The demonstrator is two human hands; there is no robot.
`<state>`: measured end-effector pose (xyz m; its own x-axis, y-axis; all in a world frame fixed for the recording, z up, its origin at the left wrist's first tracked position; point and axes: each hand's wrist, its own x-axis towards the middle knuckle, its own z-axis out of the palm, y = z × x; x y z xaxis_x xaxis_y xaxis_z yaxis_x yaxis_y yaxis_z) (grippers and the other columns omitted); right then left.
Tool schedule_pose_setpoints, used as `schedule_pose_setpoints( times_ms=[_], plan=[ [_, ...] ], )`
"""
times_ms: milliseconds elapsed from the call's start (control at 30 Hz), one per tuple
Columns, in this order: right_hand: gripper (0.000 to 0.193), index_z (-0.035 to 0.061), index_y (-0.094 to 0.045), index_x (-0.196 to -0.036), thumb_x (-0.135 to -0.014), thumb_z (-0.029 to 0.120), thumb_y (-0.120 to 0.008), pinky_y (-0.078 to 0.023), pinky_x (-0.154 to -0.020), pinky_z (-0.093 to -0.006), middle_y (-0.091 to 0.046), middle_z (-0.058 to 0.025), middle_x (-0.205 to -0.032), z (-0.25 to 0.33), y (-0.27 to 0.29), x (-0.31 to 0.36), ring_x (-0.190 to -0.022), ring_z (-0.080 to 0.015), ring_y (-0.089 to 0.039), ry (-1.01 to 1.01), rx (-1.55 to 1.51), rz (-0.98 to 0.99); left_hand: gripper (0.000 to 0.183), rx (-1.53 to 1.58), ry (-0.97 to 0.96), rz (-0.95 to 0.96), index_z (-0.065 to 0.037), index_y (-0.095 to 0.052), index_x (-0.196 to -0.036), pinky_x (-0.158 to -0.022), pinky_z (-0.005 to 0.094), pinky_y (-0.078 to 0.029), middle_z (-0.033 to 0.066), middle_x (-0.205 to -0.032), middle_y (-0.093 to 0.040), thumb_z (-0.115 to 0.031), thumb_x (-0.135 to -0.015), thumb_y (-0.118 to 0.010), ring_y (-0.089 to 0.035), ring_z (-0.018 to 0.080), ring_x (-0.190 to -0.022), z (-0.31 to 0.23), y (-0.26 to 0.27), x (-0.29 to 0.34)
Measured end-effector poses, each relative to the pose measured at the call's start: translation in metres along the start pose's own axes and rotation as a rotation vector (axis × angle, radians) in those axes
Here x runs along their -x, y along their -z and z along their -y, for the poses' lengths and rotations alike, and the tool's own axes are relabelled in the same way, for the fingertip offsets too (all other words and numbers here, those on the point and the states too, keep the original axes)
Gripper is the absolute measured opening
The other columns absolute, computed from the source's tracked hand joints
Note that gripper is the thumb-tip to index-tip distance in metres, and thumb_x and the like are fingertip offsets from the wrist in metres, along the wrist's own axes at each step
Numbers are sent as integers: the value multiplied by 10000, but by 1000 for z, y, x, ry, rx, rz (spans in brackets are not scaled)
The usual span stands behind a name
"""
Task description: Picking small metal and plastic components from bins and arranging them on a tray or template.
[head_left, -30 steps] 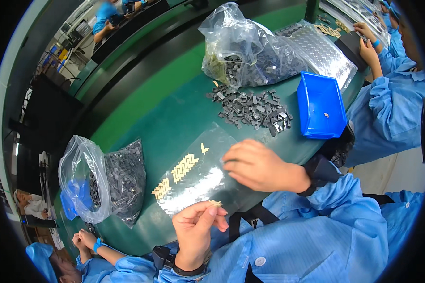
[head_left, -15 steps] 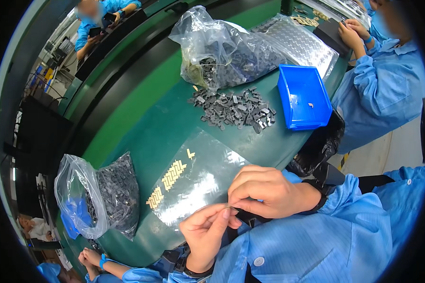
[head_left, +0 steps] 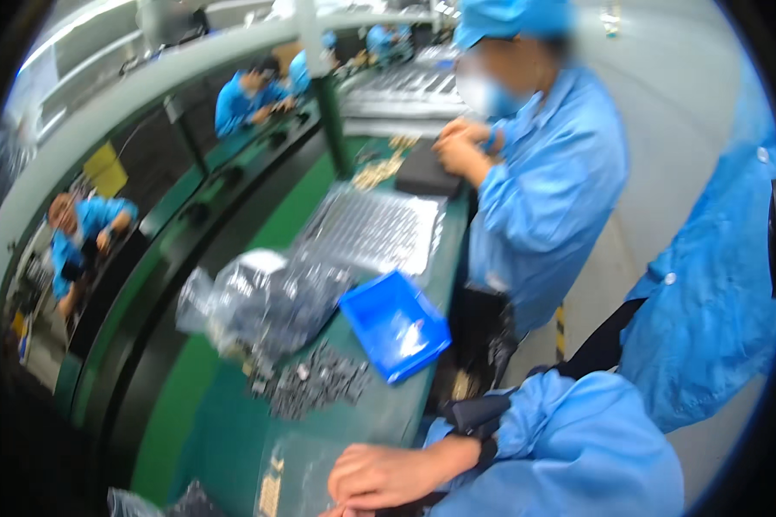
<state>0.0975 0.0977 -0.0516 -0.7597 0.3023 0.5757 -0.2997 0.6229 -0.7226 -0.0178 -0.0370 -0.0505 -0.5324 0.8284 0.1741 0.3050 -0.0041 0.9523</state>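
Observation:
My right hand (head_left: pixel 384 474) is near the lower edge, over the clear plastic sheet (head_left: pixel 306 461), its fingers bent and pressed together. What those fingers hold is hidden. Of my left hand only a bit of fingertip (head_left: pixel 334 513) shows at the bottom rim, close to the right fingertips. Small cream-coloured parts (head_left: pixel 270 495) lie in a row on the sheet. Beyond it is a loose pile of small dark pieces (head_left: pixel 315 383). Right of the pile stands a blue plastic bin (head_left: pixel 397 327).
A clear bag of dark pieces (head_left: pixel 272 302) lies behind the pile, before a silvery dimpled tray (head_left: pixel 375 228). At the bench's right edge a co-worker (head_left: pixel 543 189) works by a dark block (head_left: pixel 428 168). Another blue sleeve (head_left: pixel 707 302) is at right. A bag top (head_left: pixel 159 504) shows at lower left.
My view has swung up and to the right, so the bench sits lower and my left hand has nearly left the picture. The co-worker and farther workers now show more fully.

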Motion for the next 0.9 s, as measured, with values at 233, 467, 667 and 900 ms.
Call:
schedule_pose_setpoints(
  times_ms=[233, 467, 667, 900],
  plan=[
    [105, 74, -561, -743, -804, 158, -574, -407, -662, -367, -559, -60, -782, 4, -3, 4, -748, -232, -554, 82, 181, -120, 88, -77, -39, 95, 77, -615, -825, -571, 246, -449, 104, -718, -609, -7, -806, -600, -563, 139, -616, -16, -3, -7],
    [75, 79, -563, -794, -776, 149, -581, -386, -713, -339, -583, -17, -854, 7, 31, 11, -801, -202, -567, -85, 83, -100, 97, 182, 78, 262, 93, -626, -853, -540, 247, -474, 142, -712, -620, 30, -787, -594, -597, 169, -576, -15, -23, -24],
    [90, 62, -592, -830, -806, 149, -594, -368, -701, -318, -590, -18, -879, -2, 34, 6, -757, -191, -554, -97, 22, 4, 114, 480, 171, 133, 104, -613, -888, -490, 248, -464, 177, -751, -612, 36, -810, -565, -589, 186, -541, -10, -27, -19],
    [82, 64, -594, -818, -797, 142, -608, -373, -726, -322, -591, -12, -876, -1, 24, 2, -775, -174, -560, -70, 73, 2, 125, 424, 121, 162, 98, -617, -901, -490, 249, -464, 182, -761, -613, 56, -801, -554, -591, 188, -546, 1, -15, -15]
  ],
)
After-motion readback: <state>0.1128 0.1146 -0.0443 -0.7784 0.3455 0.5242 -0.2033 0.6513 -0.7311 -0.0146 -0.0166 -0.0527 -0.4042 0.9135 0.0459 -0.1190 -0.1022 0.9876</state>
